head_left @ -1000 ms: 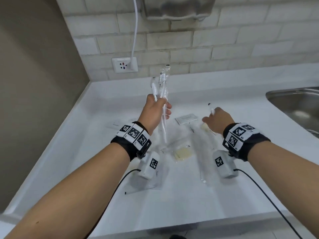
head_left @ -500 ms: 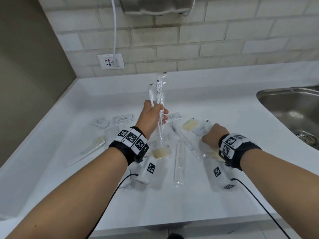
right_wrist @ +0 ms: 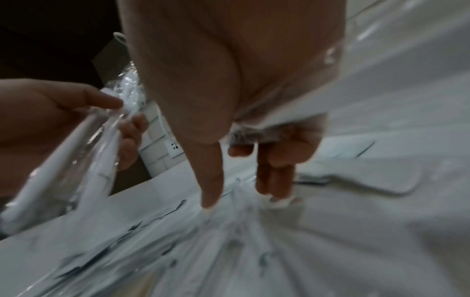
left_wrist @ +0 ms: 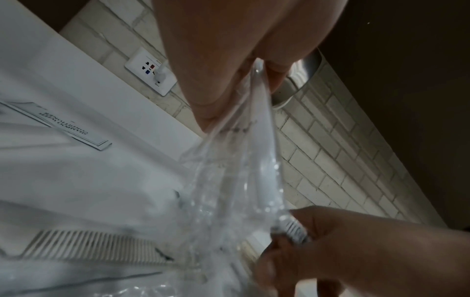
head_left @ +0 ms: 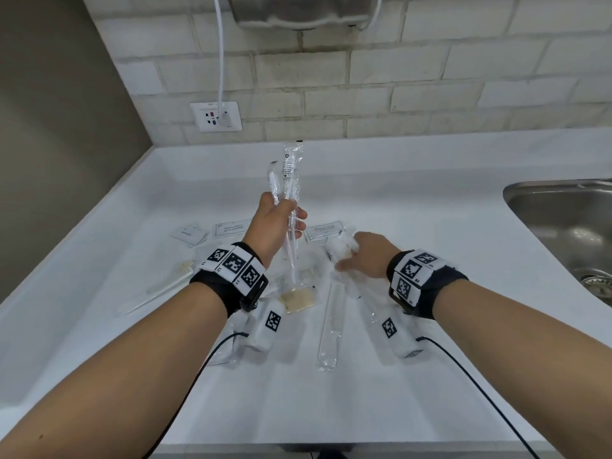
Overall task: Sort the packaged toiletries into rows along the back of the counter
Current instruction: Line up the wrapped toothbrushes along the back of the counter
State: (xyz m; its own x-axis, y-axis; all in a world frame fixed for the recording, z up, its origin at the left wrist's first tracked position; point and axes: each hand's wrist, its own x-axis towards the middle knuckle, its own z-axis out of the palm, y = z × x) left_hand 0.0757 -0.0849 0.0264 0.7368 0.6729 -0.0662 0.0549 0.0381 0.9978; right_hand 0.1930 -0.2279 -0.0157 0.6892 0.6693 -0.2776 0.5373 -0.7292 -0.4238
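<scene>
My left hand [head_left: 291, 217] is raised over the middle of the white counter [head_left: 414, 200]. It grips a bundle of clear-wrapped toothbrushes [head_left: 287, 173] upright; the left wrist view shows the wrappers [left_wrist: 244, 160] hanging from its fingers. Lower and to the right, my right hand [head_left: 351, 256] is down on the loose pile. Its fingers [right_wrist: 274, 160] curl round a clear-wrapped toothbrush [left_wrist: 295, 231] held against the palm. On the counter lie a wrapped comb [head_left: 332, 323], a beige packet [head_left: 298, 299], flat sachets [head_left: 231, 228] and another wrapped toothbrush [head_left: 159, 289].
A steel sink [head_left: 563, 220] is set into the counter at the right. A socket [head_left: 215, 116] with a plugged-in white cable sits on the tiled back wall, under a metal dispenser [head_left: 298, 11]. A grey wall bounds the left side.
My right hand dropped from a raised position to the pile and shifted left, closing on a wrapped item. The left hand kept its bundle upright.
</scene>
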